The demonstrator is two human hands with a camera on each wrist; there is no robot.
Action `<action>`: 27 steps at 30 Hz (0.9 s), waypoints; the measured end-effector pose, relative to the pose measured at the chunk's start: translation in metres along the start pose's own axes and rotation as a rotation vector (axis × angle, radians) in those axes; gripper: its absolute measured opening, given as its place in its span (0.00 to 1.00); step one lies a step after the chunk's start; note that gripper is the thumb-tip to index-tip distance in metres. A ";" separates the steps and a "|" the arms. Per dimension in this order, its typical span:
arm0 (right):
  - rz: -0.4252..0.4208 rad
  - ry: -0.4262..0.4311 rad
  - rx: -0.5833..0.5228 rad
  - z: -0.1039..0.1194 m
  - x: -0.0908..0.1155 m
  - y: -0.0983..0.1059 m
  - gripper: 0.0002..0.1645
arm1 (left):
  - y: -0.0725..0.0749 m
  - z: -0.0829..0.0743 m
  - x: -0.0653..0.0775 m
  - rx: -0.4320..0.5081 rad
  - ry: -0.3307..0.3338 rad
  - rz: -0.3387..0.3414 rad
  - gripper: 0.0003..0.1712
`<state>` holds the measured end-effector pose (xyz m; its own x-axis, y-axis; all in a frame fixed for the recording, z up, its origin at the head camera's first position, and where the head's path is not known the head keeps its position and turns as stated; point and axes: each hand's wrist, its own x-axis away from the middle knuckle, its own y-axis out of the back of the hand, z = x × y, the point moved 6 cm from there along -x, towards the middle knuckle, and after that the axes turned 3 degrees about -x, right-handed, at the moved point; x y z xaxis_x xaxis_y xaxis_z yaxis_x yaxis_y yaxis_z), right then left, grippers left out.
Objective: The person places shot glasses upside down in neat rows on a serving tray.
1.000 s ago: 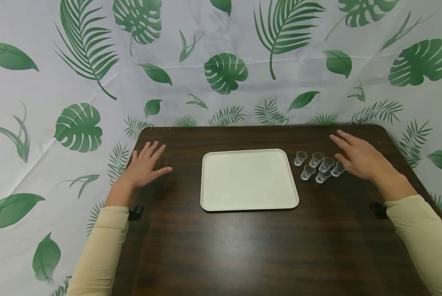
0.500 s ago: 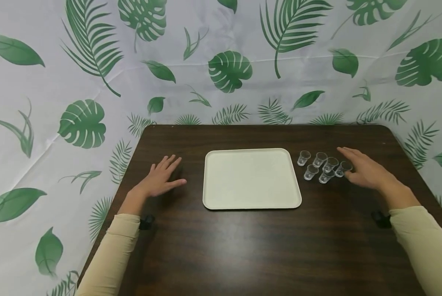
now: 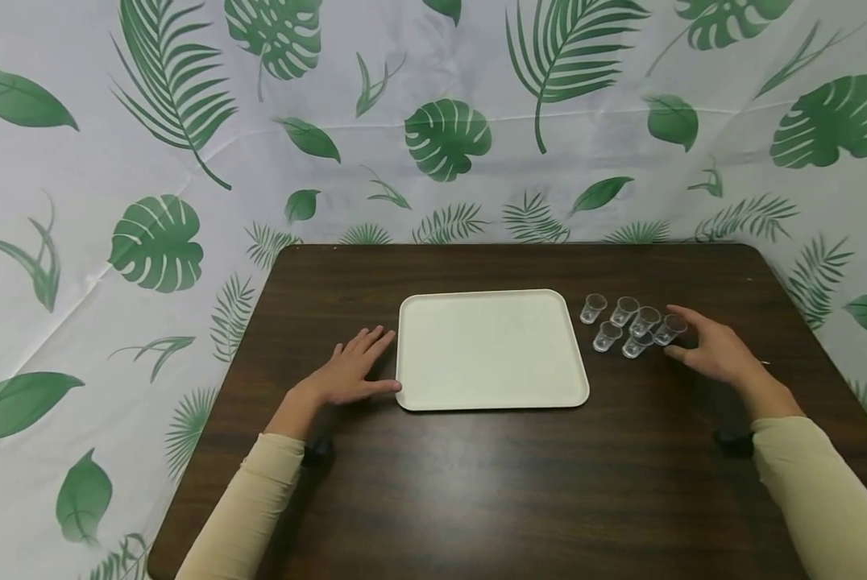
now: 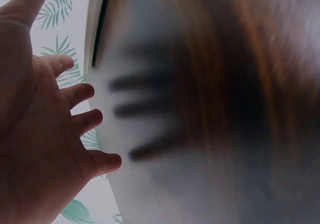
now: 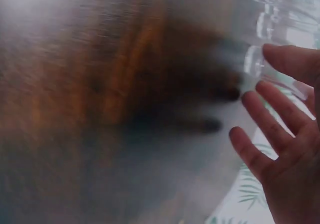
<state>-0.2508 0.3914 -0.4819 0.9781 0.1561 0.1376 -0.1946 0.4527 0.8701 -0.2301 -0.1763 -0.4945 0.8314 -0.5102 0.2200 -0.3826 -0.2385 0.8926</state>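
Note:
A cream rectangular tray (image 3: 491, 350) lies mid-table in the head view. My left hand (image 3: 350, 372) is at its left edge, palm down with fingers spread; the thumb tip overlaps the tray's rim in this view. The left wrist view shows that hand (image 4: 45, 119) above the table, holding nothing. Right of the tray stand several small clear plastic cups (image 3: 607, 336) in a tight cluster. My right hand (image 3: 716, 350) is beside the rightmost cup (image 3: 669, 329), thumb and forefinger apart on either side of it. In the right wrist view its fingers (image 5: 265, 124) are extended, close to the cups.
The dark wood-grain table (image 3: 448, 499) has rounded corners at the back. A white cloth (image 3: 361, 80) printed with green leaves hangs behind it and along its left side. Dark wrist cameras sit under both wrists.
My left hand has moved right and nearer, from the table's left side to the tray's edge. My right hand has lowered toward the rightmost cup. Tray and cups stay in place.

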 end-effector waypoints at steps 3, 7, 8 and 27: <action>-0.068 -0.003 -0.039 -0.003 0.002 -0.004 0.47 | -0.006 -0.003 0.002 -0.015 0.001 0.011 0.58; -0.138 -0.037 -0.090 -0.008 0.003 -0.008 0.44 | -0.012 -0.006 0.006 -0.028 -0.005 -0.001 0.58; -0.148 -0.046 -0.099 -0.009 0.003 -0.009 0.44 | -0.013 -0.007 0.007 -0.031 -0.008 -0.007 0.59; -0.262 -0.115 -0.237 -0.022 0.005 -0.017 0.34 | -0.016 -0.021 0.014 -0.041 -0.024 -0.065 0.58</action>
<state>-0.2444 0.4034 -0.5065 0.9962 -0.0862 -0.0113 0.0653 0.6572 0.7509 -0.2039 -0.1620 -0.4974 0.8440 -0.5143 0.1522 -0.3110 -0.2381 0.9201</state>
